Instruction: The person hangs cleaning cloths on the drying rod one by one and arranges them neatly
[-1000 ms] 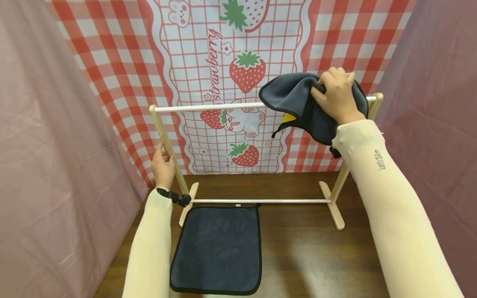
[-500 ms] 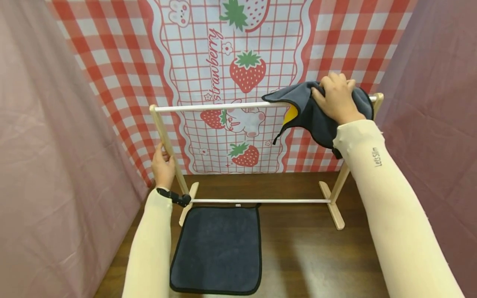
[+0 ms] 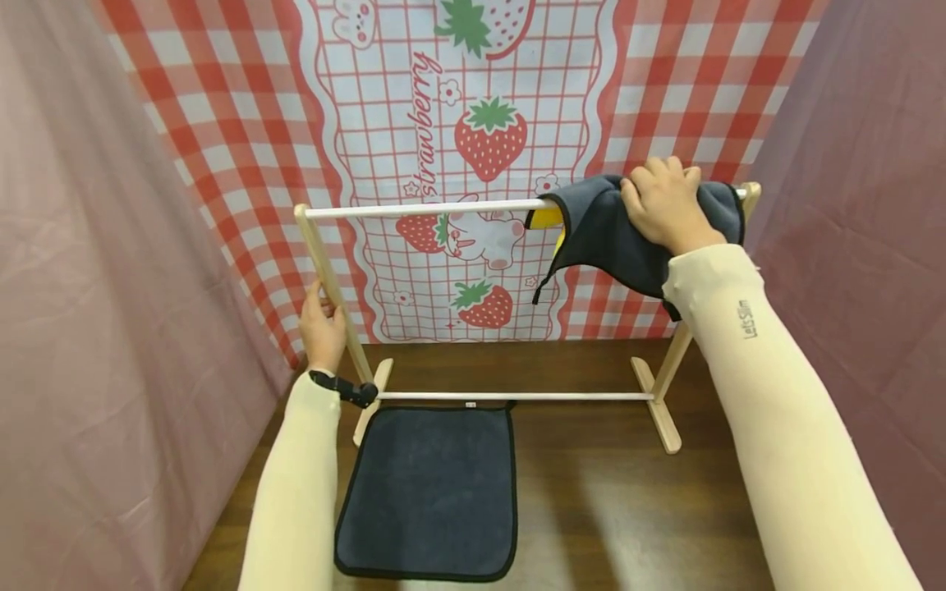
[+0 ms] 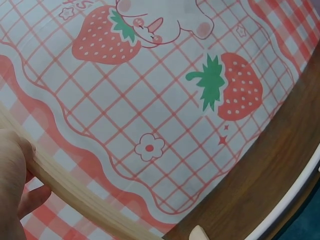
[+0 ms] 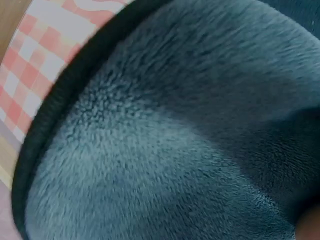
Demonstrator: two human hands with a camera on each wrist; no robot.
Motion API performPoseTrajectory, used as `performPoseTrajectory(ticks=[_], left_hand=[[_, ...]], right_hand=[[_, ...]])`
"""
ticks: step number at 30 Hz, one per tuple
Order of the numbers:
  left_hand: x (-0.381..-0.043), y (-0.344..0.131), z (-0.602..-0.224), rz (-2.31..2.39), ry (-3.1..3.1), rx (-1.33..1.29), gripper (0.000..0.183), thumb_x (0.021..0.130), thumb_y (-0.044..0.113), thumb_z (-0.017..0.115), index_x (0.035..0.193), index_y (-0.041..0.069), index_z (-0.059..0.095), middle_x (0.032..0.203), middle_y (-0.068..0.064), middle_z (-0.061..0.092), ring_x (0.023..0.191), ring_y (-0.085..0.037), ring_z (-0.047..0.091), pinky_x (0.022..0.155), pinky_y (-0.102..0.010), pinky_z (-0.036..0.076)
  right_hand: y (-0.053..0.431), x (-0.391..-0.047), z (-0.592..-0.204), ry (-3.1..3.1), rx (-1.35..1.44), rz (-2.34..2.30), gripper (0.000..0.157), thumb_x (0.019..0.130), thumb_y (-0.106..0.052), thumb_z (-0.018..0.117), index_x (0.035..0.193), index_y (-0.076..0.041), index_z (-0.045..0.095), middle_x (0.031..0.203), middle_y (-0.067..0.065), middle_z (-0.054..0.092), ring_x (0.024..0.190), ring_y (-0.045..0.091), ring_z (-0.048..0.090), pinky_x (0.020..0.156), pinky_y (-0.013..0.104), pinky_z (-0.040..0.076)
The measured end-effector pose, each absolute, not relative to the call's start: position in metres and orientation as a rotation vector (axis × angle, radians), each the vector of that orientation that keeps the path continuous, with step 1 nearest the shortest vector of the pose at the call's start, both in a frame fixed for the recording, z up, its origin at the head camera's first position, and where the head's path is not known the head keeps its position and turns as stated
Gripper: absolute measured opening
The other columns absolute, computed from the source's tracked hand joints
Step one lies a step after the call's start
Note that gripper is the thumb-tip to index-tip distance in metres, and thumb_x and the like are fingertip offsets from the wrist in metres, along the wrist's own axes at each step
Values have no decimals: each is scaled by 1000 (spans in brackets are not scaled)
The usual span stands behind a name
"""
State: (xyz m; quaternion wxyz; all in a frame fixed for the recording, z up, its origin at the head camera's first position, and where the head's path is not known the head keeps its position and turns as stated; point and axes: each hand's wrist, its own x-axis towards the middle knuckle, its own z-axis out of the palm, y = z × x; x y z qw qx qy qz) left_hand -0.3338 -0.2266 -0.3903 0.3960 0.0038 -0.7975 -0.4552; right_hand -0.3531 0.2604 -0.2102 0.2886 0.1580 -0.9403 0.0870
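Lower now than a moment ago, the hanging cloth (image 3: 591, 234) drapes over the top rod (image 3: 421, 210) toward its right end, clamped in the right hand (image 3: 665, 201). The left hand (image 3: 322, 332) is curled round the left post (image 3: 322, 261). A flat cloth (image 3: 429, 492) lies toward the left edge of the table (image 3: 628, 509).

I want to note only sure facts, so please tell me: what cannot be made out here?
Head view: the white tag at the far edge of the flat cloth, too small to read.
Head view: part of the upper bar, hidden under the draped cloth.
Right wrist view: most of the right hand, cut off at lower right.
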Motion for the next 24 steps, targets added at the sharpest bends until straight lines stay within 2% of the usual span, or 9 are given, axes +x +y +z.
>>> performPoseTrajectory(ticks=[11, 16, 21, 24], left_hand=[[-336, -219, -392, -1186, -1980, 109, 55, 88, -13, 57, 141, -3, 47, 115, -31, 55, 102, -42, 60, 88, -48, 54], [-336, -208, -393, -1164, -1855, 186, 55, 83, -6, 62, 136, -2, 48, 110, -26, 50, 102, -38, 53, 89, -43, 47], [-335, -182, -377, -1207, -1763, 82, 52, 81, -5, 65, 131, -1, 50, 114, -21, 48, 112, -35, 45, 99, -41, 40], [-333, -164, -360, -1254, -1772, -16, 48, 84, -5, 66, 130, -3, 50, 114, -21, 49, 111, -34, 47, 101, -43, 42]], right_hand=[[258, -353, -213, -2512, 429, 199, 40, 106, -23, 30, 105, 8, 54, 112, 30, 50, 106, 51, 41, 87, 70, 29], [258, -352, -213, -2490, 447, 198, 39, 106, -23, 30, 105, 8, 54, 113, 30, 51, 106, 51, 41, 86, 69, 29], [259, -351, -212, -2526, 443, 175, 40, 107, -24, 29, 105, 8, 53, 114, 31, 49, 106, 51, 40, 88, 70, 28], [261, -351, -210, -2553, 448, 168, 41, 107, -24, 29, 105, 8, 53, 115, 31, 49, 108, 51, 40, 89, 70, 28]])
